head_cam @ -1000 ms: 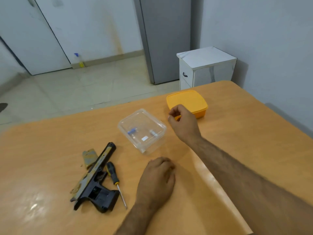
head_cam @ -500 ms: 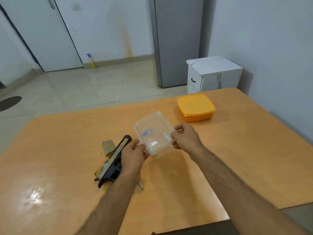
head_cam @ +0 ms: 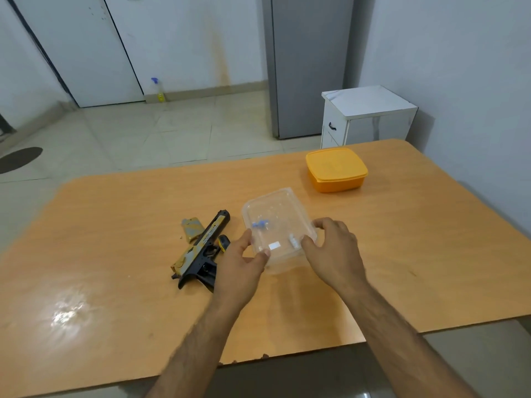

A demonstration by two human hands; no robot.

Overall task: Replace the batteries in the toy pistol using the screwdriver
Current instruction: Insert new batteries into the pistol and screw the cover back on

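A black and tan toy pistol (head_cam: pixel 203 249) lies on the wooden table (head_cam: pixel 115 231), its detached tan cover (head_cam: pixel 192 229) beside the barrel. Only the black and yellow handle of the screwdriver (head_cam: pixel 223 243) shows, the shaft hidden behind my left hand. A clear lidded plastic box (head_cam: pixel 275 222) stands right of the pistol with small blue and white items inside. My left hand (head_cam: pixel 241 268) grips the box's near left corner, thumb on the lid. My right hand (head_cam: pixel 330 251) grips its near right corner, fingers curled over the edge.
An orange lidded container (head_cam: pixel 336 169) sits at the table's far right. Beyond the table stand a small white cabinet (head_cam: pixel 367 116) and a grey fridge (head_cam: pixel 310 61). The table's near edge (head_cam: pixel 258 357) runs just under my forearms.
My left hand left the tabletop and took the box's left corner. My right hand came back from the orange container to the box's right corner. The camera tilted upward.
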